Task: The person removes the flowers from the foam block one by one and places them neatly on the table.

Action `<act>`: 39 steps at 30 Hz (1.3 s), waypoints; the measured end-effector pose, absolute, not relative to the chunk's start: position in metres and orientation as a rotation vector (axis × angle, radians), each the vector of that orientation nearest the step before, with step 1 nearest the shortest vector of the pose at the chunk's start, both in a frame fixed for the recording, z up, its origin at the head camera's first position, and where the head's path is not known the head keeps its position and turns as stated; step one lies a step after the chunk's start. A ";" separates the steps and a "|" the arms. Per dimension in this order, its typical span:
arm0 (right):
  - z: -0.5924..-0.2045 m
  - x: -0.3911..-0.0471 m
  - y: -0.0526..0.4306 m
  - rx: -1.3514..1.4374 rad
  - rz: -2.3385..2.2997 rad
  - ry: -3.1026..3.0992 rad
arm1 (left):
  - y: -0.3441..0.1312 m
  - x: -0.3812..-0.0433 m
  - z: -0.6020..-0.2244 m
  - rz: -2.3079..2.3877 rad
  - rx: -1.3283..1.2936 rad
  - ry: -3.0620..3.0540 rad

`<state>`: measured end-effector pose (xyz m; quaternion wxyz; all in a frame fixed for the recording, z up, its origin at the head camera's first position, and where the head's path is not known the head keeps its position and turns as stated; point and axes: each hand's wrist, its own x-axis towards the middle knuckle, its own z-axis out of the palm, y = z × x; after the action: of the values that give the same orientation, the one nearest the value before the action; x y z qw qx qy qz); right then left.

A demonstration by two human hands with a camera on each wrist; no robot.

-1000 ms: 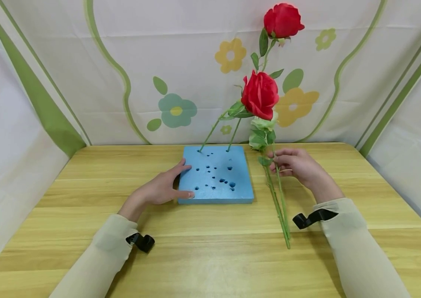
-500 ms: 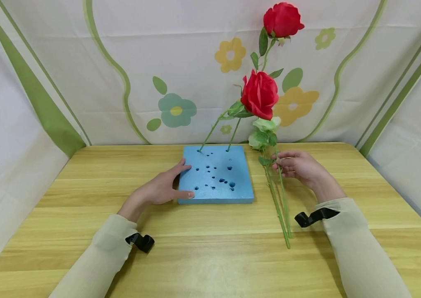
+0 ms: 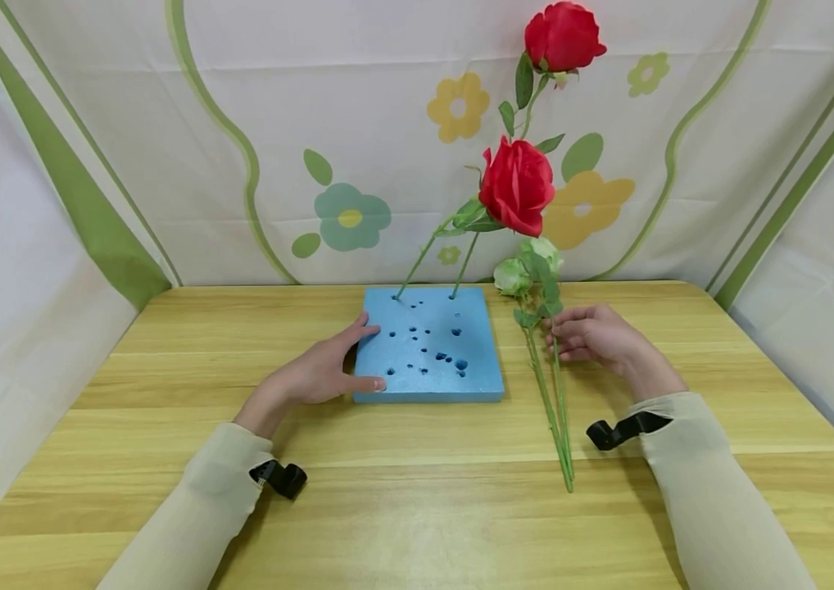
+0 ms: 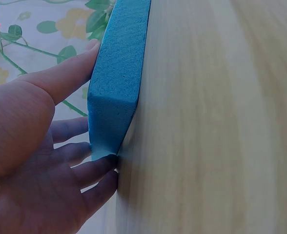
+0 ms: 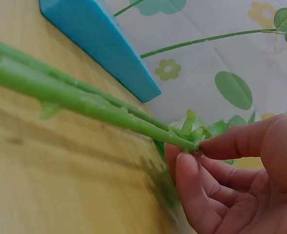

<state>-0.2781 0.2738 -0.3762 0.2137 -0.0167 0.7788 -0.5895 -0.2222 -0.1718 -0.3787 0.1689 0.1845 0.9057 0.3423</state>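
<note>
My left hand (image 3: 317, 369) lies against the left side of a square blue foam block (image 3: 479, 348), fingers spread, thumb along its front edge. In the left wrist view the fingertips touch the block's side (image 4: 107, 122). Two red roses, a lower one (image 3: 516, 187) and a taller one (image 3: 564, 37), stand with stems in holes along the block's back. My right hand (image 3: 597, 340) pinches the green stem (image 5: 109, 114) of a pale green rose (image 3: 544, 252) between thumb and fingertips. Another pale green rose (image 3: 511, 276) lies close beside it, their stems nearly crossing at the lower end.
Several more holes dot the top of the foam block. The wooden table (image 3: 417, 500) ends at the back against a white curtain (image 3: 255, 49) printed with flowers. Both wrists carry a black camera mount (image 3: 627, 430).
My right hand has shifted slightly right with the stem it pinches, and the two pale green blossoms have moved a little apart. My left hand and the block have stayed put.
</note>
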 end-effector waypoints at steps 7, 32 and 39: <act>-0.380 -0.281 0.276 -0.004 -1.595 2.180 | -0.172 -0.222 -0.379 0.973 0.529 2.577; -0.375 -0.276 0.262 0.125 -1.283 2.481 | -0.172 -0.223 -0.379 0.974 0.522 2.580; -0.374 -0.274 0.261 0.136 -1.263 2.503 | -0.171 -0.222 -0.378 0.975 0.517 2.579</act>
<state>-0.2742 0.2607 -0.3735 0.1667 0.0478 0.8793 -0.4436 -0.2222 -0.1713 -0.3783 0.1672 0.1817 0.9064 0.3427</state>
